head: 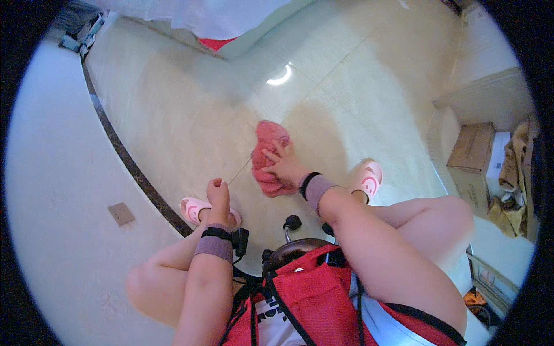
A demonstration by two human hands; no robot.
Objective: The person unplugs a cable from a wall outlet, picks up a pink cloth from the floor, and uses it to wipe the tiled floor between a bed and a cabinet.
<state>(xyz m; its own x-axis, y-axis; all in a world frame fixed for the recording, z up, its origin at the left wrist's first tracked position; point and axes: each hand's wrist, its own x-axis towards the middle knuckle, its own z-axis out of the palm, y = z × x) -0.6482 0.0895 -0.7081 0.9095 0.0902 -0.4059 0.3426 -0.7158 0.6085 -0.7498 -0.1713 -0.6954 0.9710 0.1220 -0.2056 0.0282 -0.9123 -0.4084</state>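
Observation:
A crumpled pinkish-red cloth (pixel 263 158) lies on the pale tiled floor (pixel 207 116) in front of me. My right hand (pixel 283 164) holds it down from its right side, fingers spread across the top, palm hidden. To the left of the cloth, my left hand (pixel 219 194) hovers with its fingers curled in and nothing visible inside them. Both wrists wear a mauve cuff with a black strap. Behind the left hand is a pink slipper (pixel 192 209) on my left foot; its mate (pixel 370 179) is on the right foot.
Beneath me is a dark round wheeled stool (pixel 294 248). A wall with a socket (pixel 121 214) and dark skirting (pixel 134 173) bounds the left. White hanging fabric (pixel 216 19) drapes at the top. Shelving with cardboard boxes (pixel 469 147) stands at right.

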